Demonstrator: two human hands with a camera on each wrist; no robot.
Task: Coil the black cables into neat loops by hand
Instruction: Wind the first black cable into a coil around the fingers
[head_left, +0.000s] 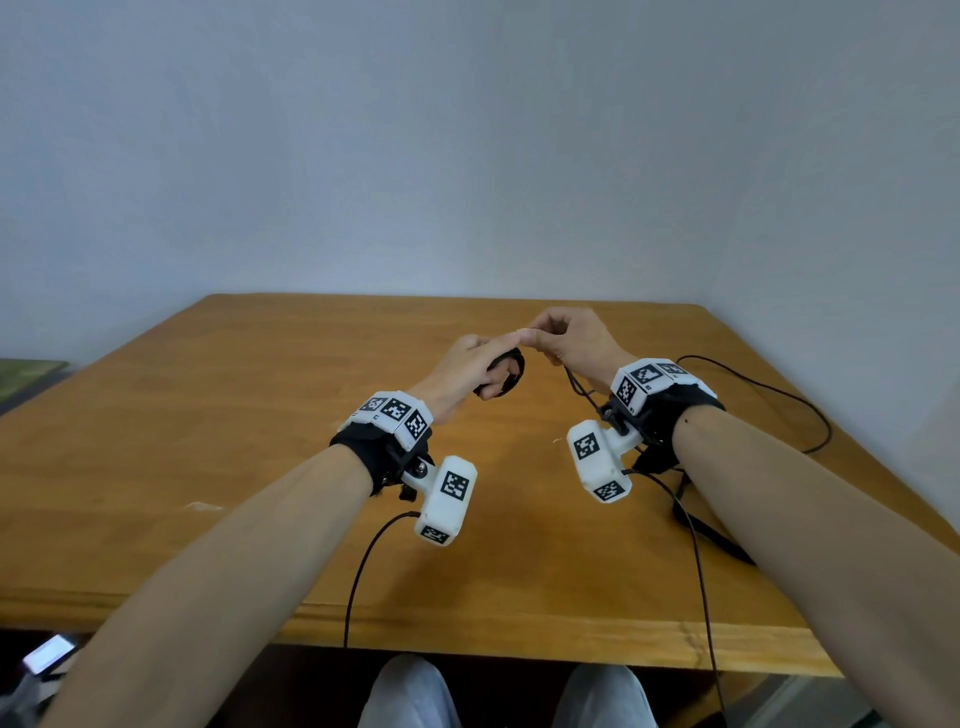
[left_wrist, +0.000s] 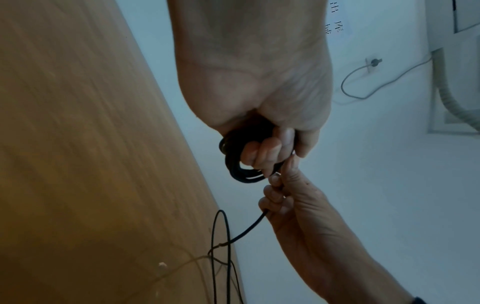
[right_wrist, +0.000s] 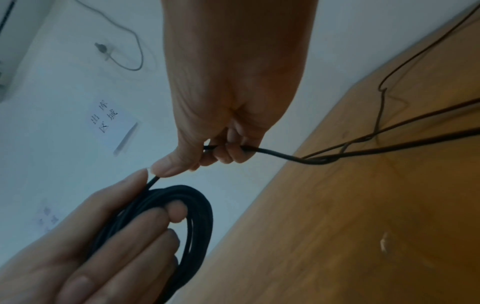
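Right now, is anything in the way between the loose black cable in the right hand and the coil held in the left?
Nothing visible. The right hand pinches the thin black cable right beside the black coil in the left hand; the slack trails over the wooden table.

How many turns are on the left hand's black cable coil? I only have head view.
Observer: Several. The right wrist view shows the black round-cable coil as stacked strands, but blur hides the exact count.
Operator: How is it held?
Observer: The left hand has its curled fingers hooked through the coil and its index finger lying along the outside.
Operator: And the right hand's grip?
Observer: The right hand pinches the loose black cable at the thumb tip, and the cable runs on through the curled fingers.
Operator: Is the slack clean?
Observer: No. The left wrist view shows it crossing itself in a loop by the brown wooden table.
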